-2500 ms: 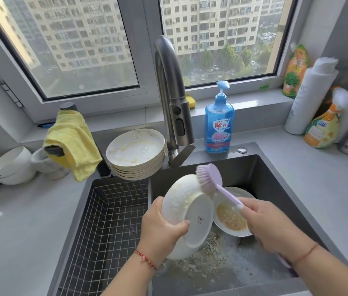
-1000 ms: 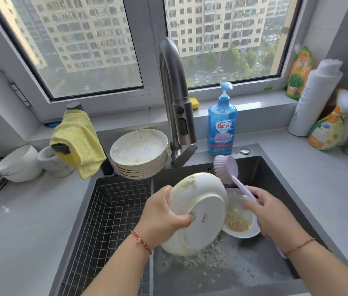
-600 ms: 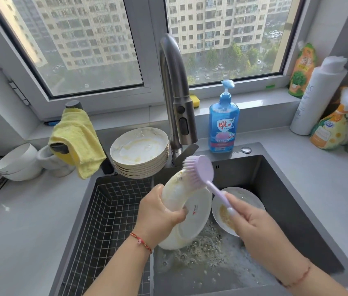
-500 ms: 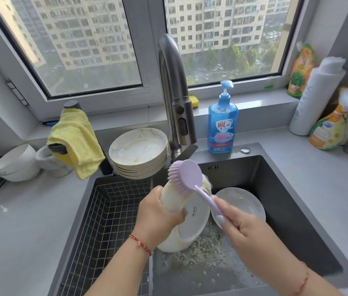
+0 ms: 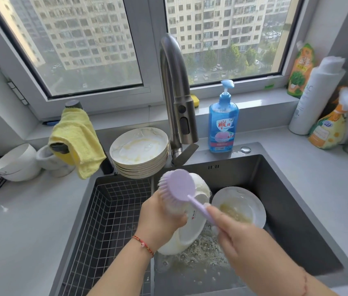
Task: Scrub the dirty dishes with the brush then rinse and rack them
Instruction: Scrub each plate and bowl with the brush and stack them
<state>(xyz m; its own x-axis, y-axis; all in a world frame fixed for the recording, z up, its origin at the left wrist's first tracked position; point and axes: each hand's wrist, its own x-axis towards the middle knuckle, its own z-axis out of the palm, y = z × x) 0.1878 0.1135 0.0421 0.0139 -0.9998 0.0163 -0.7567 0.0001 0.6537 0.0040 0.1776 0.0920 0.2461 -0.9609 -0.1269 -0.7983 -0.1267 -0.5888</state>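
- Left hand point(image 5: 160, 218) at centre frame, fingers curled round the rim of a white plate point(image 5: 188, 227), holding it tilted on edge over the sink's right basin point(image 5: 292, 210).
- Right hand point(image 5: 230, 233) just to its right, wrapped round the handle of the lilac brush point(image 5: 178, 189); the round brush head sits on the upper part of the plate, bristles facing left against it.
- Red cord bracelet point(image 5: 144, 245) on the left wrist.
- Below the plate, foamy, murky water point(image 5: 200, 257) pools on the basin floor.
- Right of the held plate, a second dirty plate point(image 5: 239, 205) lies in the basin with yellowish residue in it.
- Lower left of centre, the wire rack point(image 5: 113, 221) fills the sink's left basin.
- Above the rack, a stack of soiled plates point(image 5: 140, 152) stands at the sink's back edge, beside the tall steel faucet point(image 5: 175, 99).
- Blue pump bottle of dish soap point(image 5: 223, 124) stands right of the faucet.
- Yellow cloth point(image 5: 77, 137) hangs at mid-left; white bowls point(image 5: 17, 162) rest on the counter point(image 5: 30, 231) at far left.
- Upper right of the frame: a cluster of bottles point(image 5: 318, 99) on the counter by the window.
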